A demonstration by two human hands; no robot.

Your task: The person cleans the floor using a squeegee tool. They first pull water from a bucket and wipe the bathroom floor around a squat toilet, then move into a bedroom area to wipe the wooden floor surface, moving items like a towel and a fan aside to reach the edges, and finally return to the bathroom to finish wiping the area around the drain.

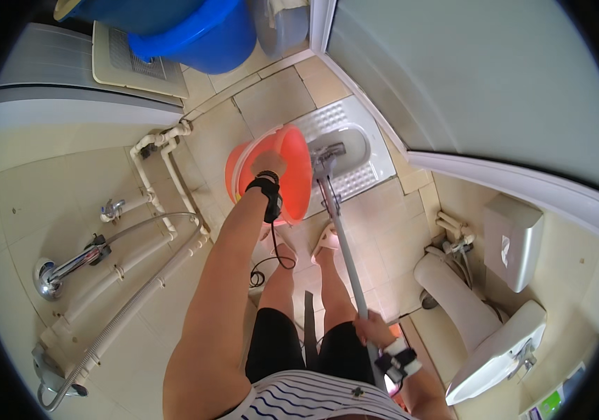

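A translucent orange-pink bucket (294,175) leans toward the squat toilet (376,150). My left hand (269,164) is at the bucket and appears to grip it; its fingers are mostly lost against the orange plastic. My right hand (375,329) is closed around the grey pole of a mop (347,245), close to my right thigh. That pole runs forward from my hand, and its grey head (329,150) lies over the toilet's bowl, just right of the bucket. Both wrists wear dark straps, and a black cable (271,266) hangs from the left one.
White pipes (142,175) and a shower hose (138,301) line the left wall. Blue tubs (208,42) stand at the far left. A glass door (467,84) is at the far right. A pedestal washbasin (502,350) and a silver dispenser (513,241) are at the right.
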